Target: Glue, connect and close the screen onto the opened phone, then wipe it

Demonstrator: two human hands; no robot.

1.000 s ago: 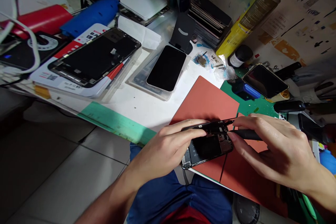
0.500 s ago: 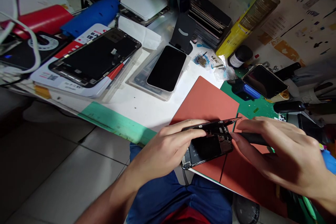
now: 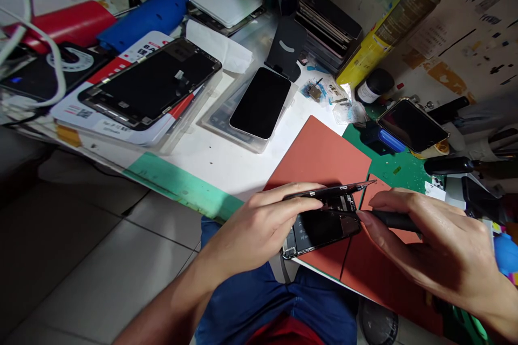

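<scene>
An opened phone (image 3: 324, 232) is held over the near edge of the red-brown mat, its dark battery and inner parts facing up. Its screen panel (image 3: 329, 192) is tilted up along the far side, seen nearly edge-on. My left hand (image 3: 267, 226) is closed around the left end, fingers between and against the panel and the phone body. In my right hand (image 3: 437, 248) is a slim black pointed tool (image 3: 392, 220), pinched between thumb and fingers. The tool's narrow tip reaches into the gap under the panel, over the phone's inner parts. Exactly what the tip touches is too small to tell.
The red-brown mat (image 3: 315, 156) lies partly on a green mat (image 3: 400, 167). Left stand a phone on a clear case (image 3: 261, 102) and a detached screen (image 3: 154, 83) on a box. Behind are stacked phones (image 3: 329, 21), a yellow spray can (image 3: 388, 27) and a propped phone (image 3: 413, 124).
The black tool's tip has shifted slightly toward the near side, closer to the battery, and my right hand has moved down a little. The view has shifted slightly; my left hand keeps its hold.
</scene>
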